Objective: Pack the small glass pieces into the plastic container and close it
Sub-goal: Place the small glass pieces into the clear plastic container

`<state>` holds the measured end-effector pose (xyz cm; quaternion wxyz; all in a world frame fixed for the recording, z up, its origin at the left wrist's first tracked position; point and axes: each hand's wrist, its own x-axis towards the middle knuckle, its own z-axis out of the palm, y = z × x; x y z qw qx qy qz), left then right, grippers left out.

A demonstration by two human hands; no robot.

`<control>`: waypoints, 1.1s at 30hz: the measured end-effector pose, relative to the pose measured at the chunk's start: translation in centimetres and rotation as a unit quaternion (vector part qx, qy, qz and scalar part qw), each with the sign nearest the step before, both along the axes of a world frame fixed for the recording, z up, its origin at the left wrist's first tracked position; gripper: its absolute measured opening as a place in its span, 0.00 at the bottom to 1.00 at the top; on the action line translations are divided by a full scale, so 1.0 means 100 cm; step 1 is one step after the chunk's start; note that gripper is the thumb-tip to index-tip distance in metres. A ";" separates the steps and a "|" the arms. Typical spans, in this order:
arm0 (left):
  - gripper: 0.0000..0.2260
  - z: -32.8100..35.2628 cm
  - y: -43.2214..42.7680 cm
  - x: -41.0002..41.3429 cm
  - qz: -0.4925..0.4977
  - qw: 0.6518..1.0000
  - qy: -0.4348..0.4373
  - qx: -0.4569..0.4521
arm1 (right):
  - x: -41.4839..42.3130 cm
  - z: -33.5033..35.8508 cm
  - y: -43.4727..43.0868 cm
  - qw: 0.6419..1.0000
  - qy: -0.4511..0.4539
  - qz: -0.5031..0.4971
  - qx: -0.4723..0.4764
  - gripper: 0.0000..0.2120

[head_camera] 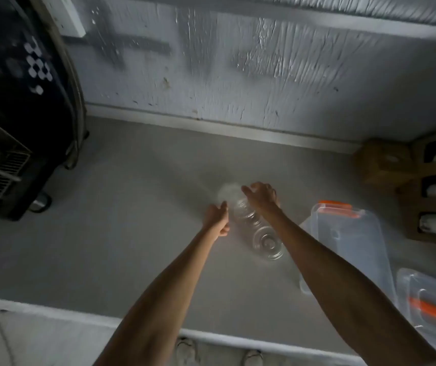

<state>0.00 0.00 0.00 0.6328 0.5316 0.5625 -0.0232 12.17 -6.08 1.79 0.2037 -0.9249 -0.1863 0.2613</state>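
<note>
The left hand (216, 219) reaches out over the grey counter (121, 220), its grip curled with the thumb pointing forward, its fingers folded under. It sits just beside the left edge of the glass pieces (254, 225); motion blur hides whether it pinches one of them or only touches, so its hold cannot be told. The right hand (262, 195) lies palm down over the far end of the same pieces, fingers bent loosely and spread a little, the grip partly open and cupped over the glass. Whether it clamps anything cannot be told either.

The glass pieces are small, round and clear, shaped like shallow dishes with ringed, ribbed bottoms. They lie in a row on the counter, overlapping from the far end under the right hand to the near end, where one disc shows its concentric circles plainly. The far one is a pale blur.

The container (343, 241) stands to the right of the glass, partly behind the right forearm. It is a clear plastic box with rounded corners and an orange latch at its far rim, and it is open. Its lid (431, 307), clear with an orange strip, lies apart at the near right corner.

The counter is matt and smooth. The wall (238, 75) behind is pale, with rough, peeling paint.
</note>
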 end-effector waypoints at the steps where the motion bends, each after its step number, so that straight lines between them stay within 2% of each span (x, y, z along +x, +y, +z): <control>1: 0.19 0.002 -0.001 0.002 -0.003 1.000 -0.003 -0.005 | -0.001 -0.002 -0.002 1.000 0.008 0.001 -0.004 0.25; 6: 0.17 0.003 -0.009 0.009 0.018 0.999 -0.028 -0.033 | -0.006 -0.008 -0.010 0.999 0.025 0.018 -0.012 0.23; 10: 0.11 0.003 -0.011 0.007 0.024 0.995 -0.036 -0.084 | -0.005 -0.007 -0.017 0.999 0.046 0.005 0.017 0.20; 14: 0.03 0.006 -0.014 0.006 0.028 0.994 -0.045 -0.092 | -0.005 -0.007 -0.026 0.998 0.060 0.001 0.035 0.08; 16: 0.05 0.006 -0.017 0.004 0.028 0.994 -0.047 -0.094 | -0.005 -0.008 -0.032 0.995 0.085 -0.005 0.049 0.04; 19: 0.15 0.006 -0.022 -0.001 0.015 0.994 -0.053 -0.092 | -0.011 -0.007 -0.040 0.993 0.101 -0.010 0.060 0.18; 20: 0.17 0.006 -0.023 -0.002 0.011 0.994 -0.058 -0.092 | -0.012 -0.007 -0.042 0.992 0.102 -0.016 0.066 0.20; 23: 0.17 0.007 -0.025 -0.004 0.010 0.992 -0.068 -0.101 | -0.018 -0.010 -0.046 0.988 0.109 -0.050 0.094 0.19; 26: 0.15 0.006 -0.028 -0.008 0.023 0.991 -0.077 -0.110 | -0.027 -0.010 -0.048 0.987 0.075 -0.081 0.118 0.20; 29: 0.19 0.004 -0.029 -0.016 0.052 0.989 -0.084 -0.108 | -0.043 -0.006 -0.050 0.988 0.028 -0.060 0.140 0.21; 33: 0.19 -0.001 -0.031 -0.025 0.082 0.989 -0.084 -0.090 | -0.066 -0.005 -0.051 0.986 -0.031 -0.019 0.162 0.21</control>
